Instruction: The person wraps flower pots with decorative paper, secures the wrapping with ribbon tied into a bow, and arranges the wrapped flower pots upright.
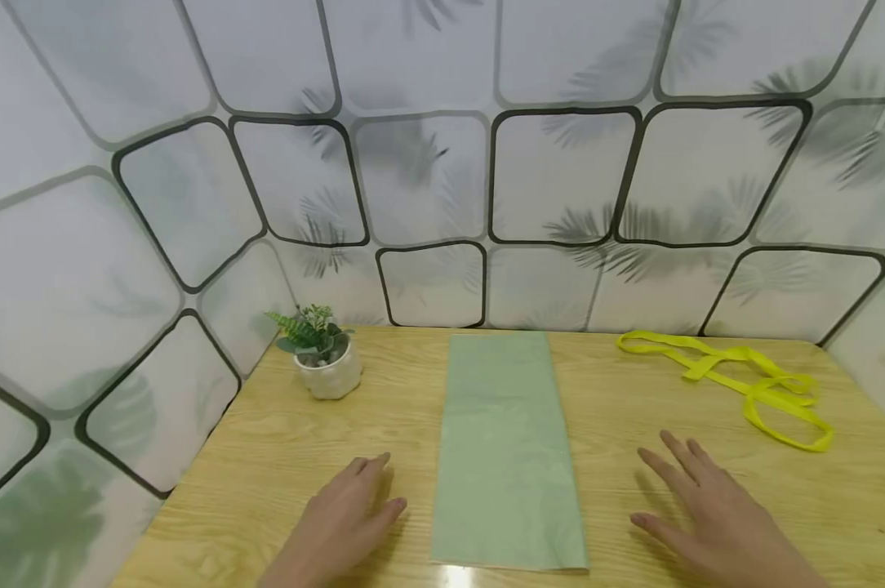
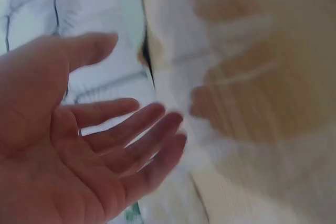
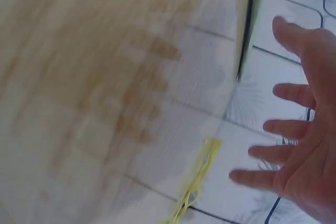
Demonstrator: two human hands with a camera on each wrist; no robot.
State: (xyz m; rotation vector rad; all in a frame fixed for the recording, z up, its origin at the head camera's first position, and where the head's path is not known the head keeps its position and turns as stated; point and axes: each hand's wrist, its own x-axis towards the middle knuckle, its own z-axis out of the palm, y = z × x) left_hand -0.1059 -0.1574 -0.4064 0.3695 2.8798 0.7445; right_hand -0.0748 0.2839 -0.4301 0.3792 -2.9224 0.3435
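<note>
A long rectangle of pale green folded cloth [image 1: 507, 457] lies flat on the wooden table, its short side towards me. To its left is my left hand [image 1: 343, 518], fingers loosely extended and thumb apart, holding nothing. On the cloth's other side my right hand [image 1: 714, 523] is spread with nothing in it. Both wrist views show the palms bare, the left hand [image 2: 105, 140] with slightly bent fingers and the right hand [image 3: 299, 140] with fingers fanned out. A bright yellow ribbon [image 1: 773, 396] lies in loose loops beyond my right hand.
A small potted plant [image 1: 328, 371] in a white pot stands at the table's back left. The wooden table [image 1: 384, 416] meets a wall [image 1: 420, 188] with a rounded-block and leaf pattern at the back and left.
</note>
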